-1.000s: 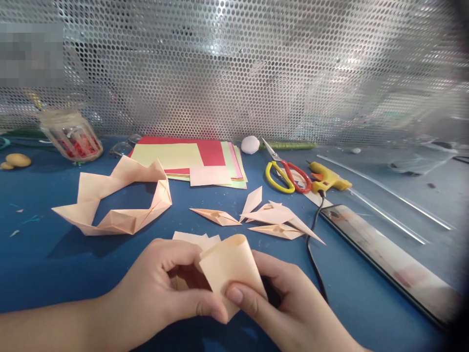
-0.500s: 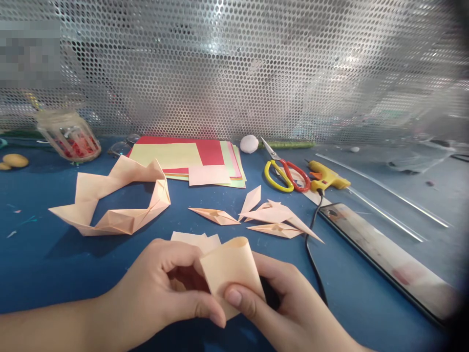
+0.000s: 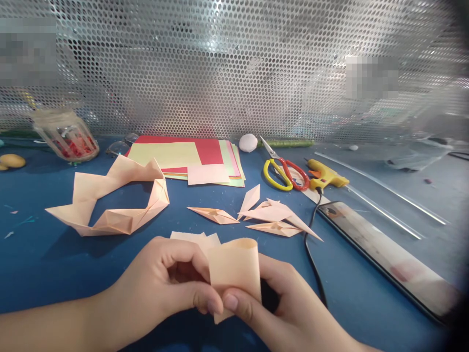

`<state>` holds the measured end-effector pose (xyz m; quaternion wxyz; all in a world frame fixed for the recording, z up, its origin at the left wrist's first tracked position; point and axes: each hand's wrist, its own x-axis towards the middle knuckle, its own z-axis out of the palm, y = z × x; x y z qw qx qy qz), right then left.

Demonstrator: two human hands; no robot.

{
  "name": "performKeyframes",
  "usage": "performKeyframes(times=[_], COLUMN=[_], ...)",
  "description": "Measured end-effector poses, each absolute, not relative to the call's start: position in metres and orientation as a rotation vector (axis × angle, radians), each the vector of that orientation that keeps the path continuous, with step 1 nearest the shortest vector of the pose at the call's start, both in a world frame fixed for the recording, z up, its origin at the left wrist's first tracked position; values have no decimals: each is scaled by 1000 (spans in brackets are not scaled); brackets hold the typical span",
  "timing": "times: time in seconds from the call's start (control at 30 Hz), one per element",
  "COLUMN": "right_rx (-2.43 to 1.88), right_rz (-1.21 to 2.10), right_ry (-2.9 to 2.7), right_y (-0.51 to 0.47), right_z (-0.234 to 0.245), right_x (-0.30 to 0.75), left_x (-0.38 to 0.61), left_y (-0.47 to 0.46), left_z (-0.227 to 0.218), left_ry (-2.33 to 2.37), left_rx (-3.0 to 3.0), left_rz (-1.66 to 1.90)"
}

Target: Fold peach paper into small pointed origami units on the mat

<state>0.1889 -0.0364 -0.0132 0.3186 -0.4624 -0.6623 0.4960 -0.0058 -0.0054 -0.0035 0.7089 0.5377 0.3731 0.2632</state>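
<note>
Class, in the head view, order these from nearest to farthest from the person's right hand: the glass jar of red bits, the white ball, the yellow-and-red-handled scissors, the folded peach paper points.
From the right hand, pinching curled peach paper:
1. Folded peach paper points, just beyond it.
2. Yellow-and-red-handled scissors, farther back.
3. White ball, at the back.
4. Glass jar of red bits, far left.

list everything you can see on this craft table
paper sheet: 1, peach, pinched between both hands
folded paper chain: 1, peach, centre left
pointed folded pieces: about 4, peach, centre
paper stack: 1, red, yellow, green, pink, back centre
scissors: 1, yellow and red, right of stack
glue gun: 1, yellow, beside scissors
jar: 1, clear, back left
ball: 1, white, by screen
table: 1, blue
mesh screen: 1, silver, behind
left hand: 1, pinching sheet
right hand: 1, pinching sheet
</note>
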Motion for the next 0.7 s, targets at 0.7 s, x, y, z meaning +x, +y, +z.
performKeyframes(times=[0.7], right_rx=[-977], right_rz=[1501], right_ry=[-1565], right_y=[-33], right_z=[-14], right_x=[189], left_x=[-7], left_y=[-3], left_z=[-12], left_ry=[783], left_rx=[1301], left_rz=[578])
